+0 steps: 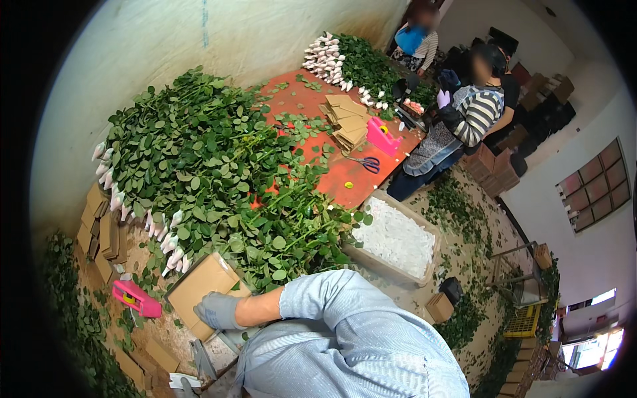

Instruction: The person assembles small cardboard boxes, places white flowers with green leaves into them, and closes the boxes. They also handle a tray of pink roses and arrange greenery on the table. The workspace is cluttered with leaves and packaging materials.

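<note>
Right hand in grey knit glove [217, 310]: laid back-upward on a flat, brown cardboard panel [199, 284] with crisp straight edges. The fingers bear on the sheet; whether they pinch it or merely press cannot be told.

Left hand in grey glove [188, 389]: mostly lost at the dark lower rim, beside a white strip [184, 380]; its grip cannot be told.

Handling, as judged: spread pressure evenly, since thin board may crease under one fingertip; keep loose leaves from beneath, and corners square.

Position of panel: near side of the work surface, just beside the leafy green stems [212, 166] — a deep, springy heap of glossy oval leaves, with cone-shaped, pale pink-white wrapped heads [174, 257] along its near edge.

Also present: bright pink plastic tape dispenser [144, 304], moulded and curved, left of the panel; folded brown cardboard stack [113, 237], stiff and matt, behind it — edges uneven.
</note>
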Motion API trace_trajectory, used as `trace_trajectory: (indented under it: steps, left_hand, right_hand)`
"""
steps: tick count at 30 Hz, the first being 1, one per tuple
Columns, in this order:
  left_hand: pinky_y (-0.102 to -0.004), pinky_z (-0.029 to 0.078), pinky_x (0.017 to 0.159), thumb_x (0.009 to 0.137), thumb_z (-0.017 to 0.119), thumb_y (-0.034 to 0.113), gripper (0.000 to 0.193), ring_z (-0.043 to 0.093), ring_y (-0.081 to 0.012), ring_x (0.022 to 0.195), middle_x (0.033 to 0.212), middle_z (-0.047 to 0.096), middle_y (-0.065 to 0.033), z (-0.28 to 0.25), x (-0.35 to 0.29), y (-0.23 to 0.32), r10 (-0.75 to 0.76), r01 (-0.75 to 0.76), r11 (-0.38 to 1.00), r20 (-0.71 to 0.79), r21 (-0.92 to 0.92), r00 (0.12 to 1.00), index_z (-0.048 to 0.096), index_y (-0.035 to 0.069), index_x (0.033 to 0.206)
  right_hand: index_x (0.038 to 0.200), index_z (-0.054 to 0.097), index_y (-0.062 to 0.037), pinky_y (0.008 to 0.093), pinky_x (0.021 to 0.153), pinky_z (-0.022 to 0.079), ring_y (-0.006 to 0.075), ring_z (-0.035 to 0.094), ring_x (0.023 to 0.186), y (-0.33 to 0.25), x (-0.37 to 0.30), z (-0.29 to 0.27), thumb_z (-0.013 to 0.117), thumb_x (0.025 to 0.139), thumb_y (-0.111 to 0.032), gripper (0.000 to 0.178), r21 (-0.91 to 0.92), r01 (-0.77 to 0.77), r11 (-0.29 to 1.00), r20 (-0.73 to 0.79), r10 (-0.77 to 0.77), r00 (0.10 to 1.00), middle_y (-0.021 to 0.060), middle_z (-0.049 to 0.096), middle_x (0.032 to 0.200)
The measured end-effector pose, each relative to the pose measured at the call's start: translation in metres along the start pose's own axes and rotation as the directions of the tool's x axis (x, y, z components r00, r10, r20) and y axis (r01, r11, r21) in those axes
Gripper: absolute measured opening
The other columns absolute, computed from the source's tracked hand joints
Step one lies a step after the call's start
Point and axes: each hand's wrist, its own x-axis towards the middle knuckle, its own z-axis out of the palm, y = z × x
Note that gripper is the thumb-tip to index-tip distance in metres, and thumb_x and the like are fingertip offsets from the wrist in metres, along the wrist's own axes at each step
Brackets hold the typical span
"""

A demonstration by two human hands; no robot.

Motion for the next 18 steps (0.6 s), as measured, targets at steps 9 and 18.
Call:
trace_trajectory:
  steps: [9,18]
  left_hand:
    - [-0.035,0.053,0.065,0.105,0.061,0.027,0.029,0.064,-0.021,0.075,0.091,0.068,-0.0109,0.009,0.0,0.002,-0.055,0.055,0.996,-0.011,-0.066,0.998,0.062,-0.002,0.108]
    - [-0.039,0.057,0.065,0.104,0.063,0.023,0.027,0.066,-0.0239,0.078,0.095,0.067,-0.0128,0.002,0.014,-0.017,-0.039,0.046,0.982,0.041,-0.183,0.998,0.061,-0.003,0.112]
  right_hand:
    - [0.097,0.064,-0.0016,0.0375,0.065,0.051,0.0248,0.066,0.073,-0.001,0.0,0.0,0.061,0.087,-0.017,0.019,0.017,-0.031,0.999,0.01,0.031,0.999,0.0084,0.063,0.084]
    - [0.096,0.064,-0.0009,0.0385,0.067,0.052,0.0258,0.066,0.073,-0.002,0.001,-0.002,0.062,0.086,-0.018,0.02,0.075,-0.027,0.997,0.003,0.027,1.0,0.0094,0.064,0.085]
